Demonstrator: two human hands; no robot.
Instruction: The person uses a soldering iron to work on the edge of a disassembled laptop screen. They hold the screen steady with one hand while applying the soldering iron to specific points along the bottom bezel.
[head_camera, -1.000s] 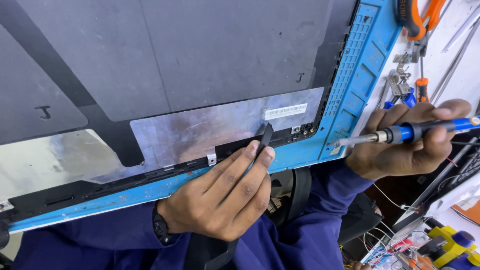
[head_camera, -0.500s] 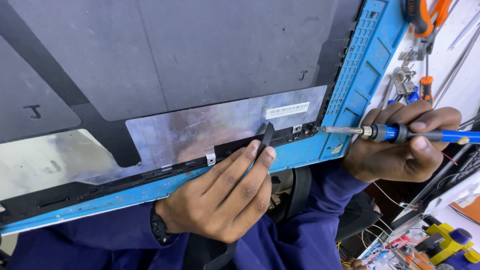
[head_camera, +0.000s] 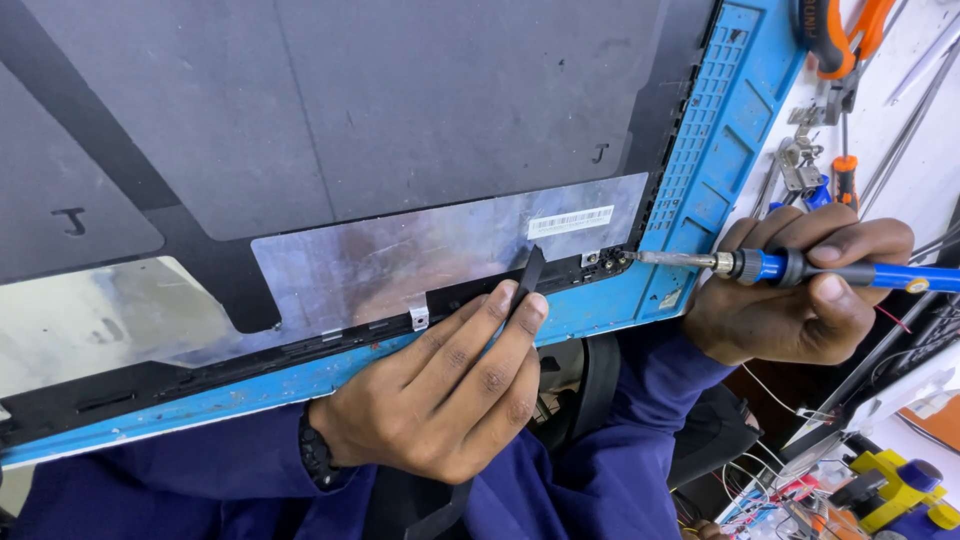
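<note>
Left hand (head_camera: 440, 400) pinches a black pry tool (head_camera: 527, 281) against the dark panel (head_camera: 400, 110); blue mat (head_camera: 720, 130) underneath. Right hand (head_camera: 800, 295) is closed round a blue soldering iron (head_camera: 800, 267), tip at the panel corner; cluttered white bench (head_camera: 900, 130) beyond.

Single head-worn view, looking steeply down, close over blue mat (head_camera: 720, 150) edge

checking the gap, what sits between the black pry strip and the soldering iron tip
In the head view, between the black pry strip and the soldering iron tip lies a small metal bracket on the panel's edge.

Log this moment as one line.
left hand: pins black strip | right hand: soldering iron tip at panel corner | blue mat beneath
</note>
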